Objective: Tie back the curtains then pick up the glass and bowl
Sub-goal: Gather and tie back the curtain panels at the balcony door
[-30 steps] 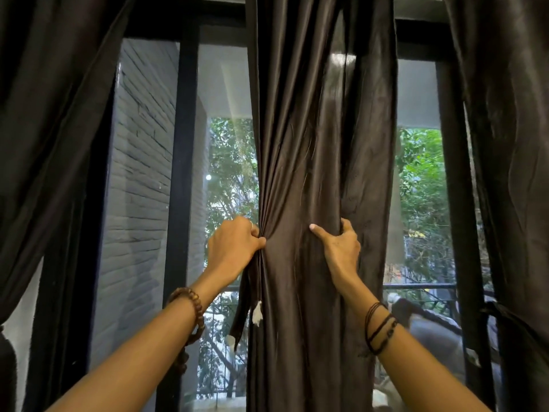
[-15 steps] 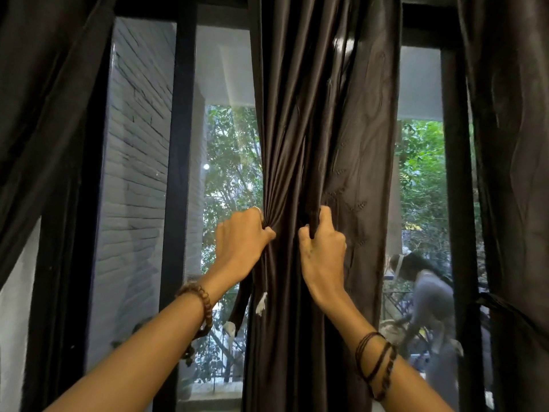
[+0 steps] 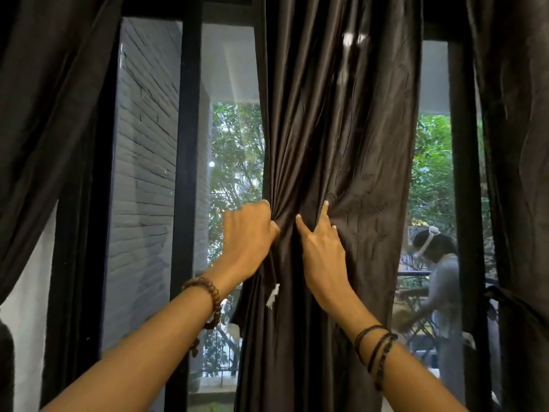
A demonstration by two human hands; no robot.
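We can read no writing on anything; a small white tag [image 3: 272,295] on the middle curtain [image 3: 341,173] is too small to make out. We count three dark curtains: the middle curtain, the left curtain [image 3: 50,114] and the right curtain [image 3: 517,144]. Our left hand [image 3: 248,233] keeps its grip bunched tight on the middle curtain's left edge. Our right hand [image 3: 322,242], earlier further right, now pinches the folds just beside it, forefinger raised. Each wrist wears bracelets.
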